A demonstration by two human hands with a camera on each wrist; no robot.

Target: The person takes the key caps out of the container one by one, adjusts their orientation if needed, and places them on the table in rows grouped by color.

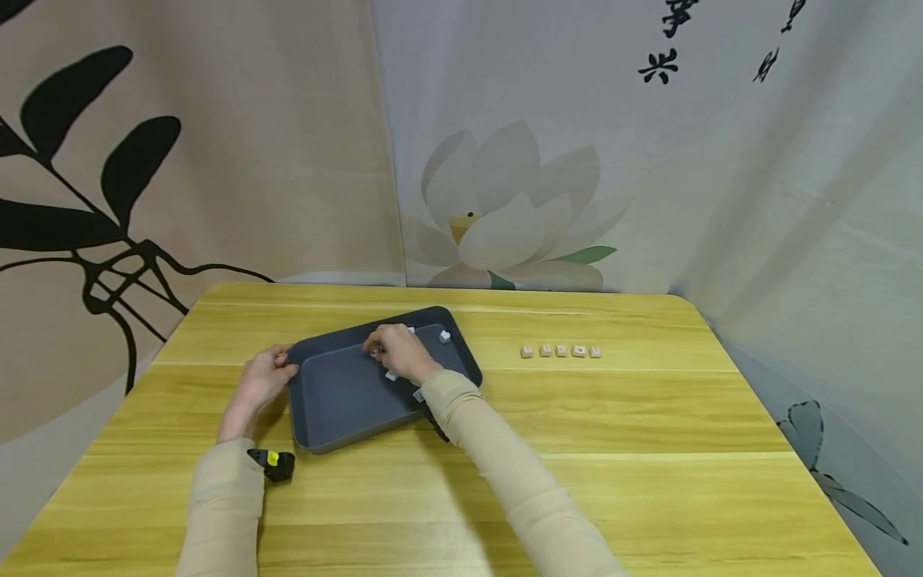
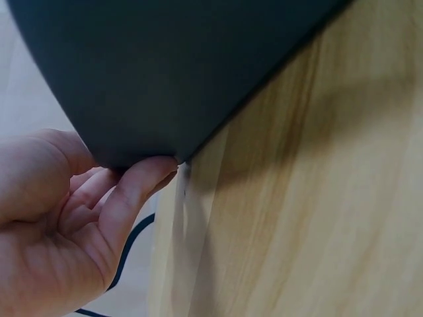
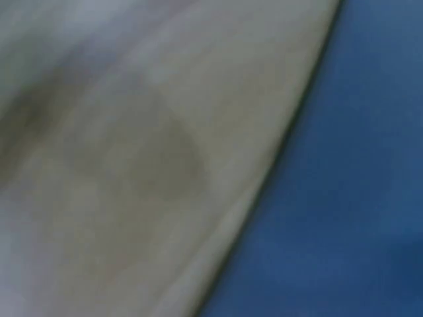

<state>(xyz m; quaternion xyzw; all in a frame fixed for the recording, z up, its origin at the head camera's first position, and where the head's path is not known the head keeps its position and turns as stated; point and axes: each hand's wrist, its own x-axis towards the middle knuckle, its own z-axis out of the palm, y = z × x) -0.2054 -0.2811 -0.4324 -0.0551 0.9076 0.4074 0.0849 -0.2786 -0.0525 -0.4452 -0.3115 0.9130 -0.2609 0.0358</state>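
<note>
A dark grey rectangular tray (image 1: 339,401) stands at a slant on the table. Its left corner is pinched by my left hand (image 1: 263,381); the left wrist view shows the thumb and fingers of that hand (image 2: 86,211) at the tray's corner (image 2: 132,99). Over the inside of the tray, my right hand (image 1: 404,353) reaches down with bent fingers among small white cubes. One cube (image 1: 445,336) lies near the far right corner, another cube (image 1: 392,375) just below the hand. I cannot tell whether the right fingertips hold a cube. The right wrist view is blurred.
To the right of the tray, several small pale cubes with marks on top (image 1: 561,351) form a row on the wooden table (image 1: 649,481). Behind the table's far edge hangs a printed curtain (image 1: 303,160). A dark cable (image 2: 135,234) runs below the left hand.
</note>
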